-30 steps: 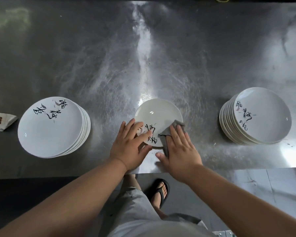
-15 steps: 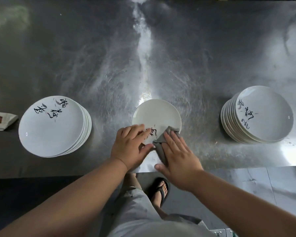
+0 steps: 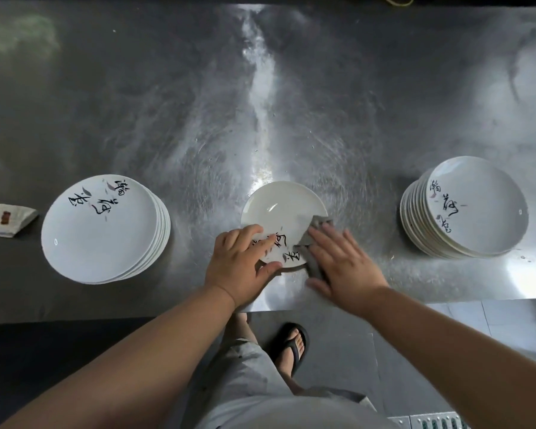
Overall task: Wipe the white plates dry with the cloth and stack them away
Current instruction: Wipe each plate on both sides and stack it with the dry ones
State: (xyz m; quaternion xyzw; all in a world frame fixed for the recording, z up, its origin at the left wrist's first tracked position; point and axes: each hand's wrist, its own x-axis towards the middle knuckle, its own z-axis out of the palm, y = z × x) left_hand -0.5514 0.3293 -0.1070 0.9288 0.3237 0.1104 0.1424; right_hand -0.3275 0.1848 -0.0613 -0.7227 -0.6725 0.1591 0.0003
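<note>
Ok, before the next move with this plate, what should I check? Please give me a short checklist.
1. The plate is steadied: the left hand grips its near rim. Ok.
2. The cloth is on the plate: the right hand presses it with straight fingers at the right rim. Ok.
3. The plate is fully dry: cannot tell, only glare shows.
4. The top of the left stack is bare: ok.
5. The top of the right stack is bare: ok.
6. Which stack holds the dried plates: cannot tell.

Commercial kitchen: scuffed stainless-steel worktop [image 3: 291, 103], identical plates in stacks [image 3: 106, 230]
</note>
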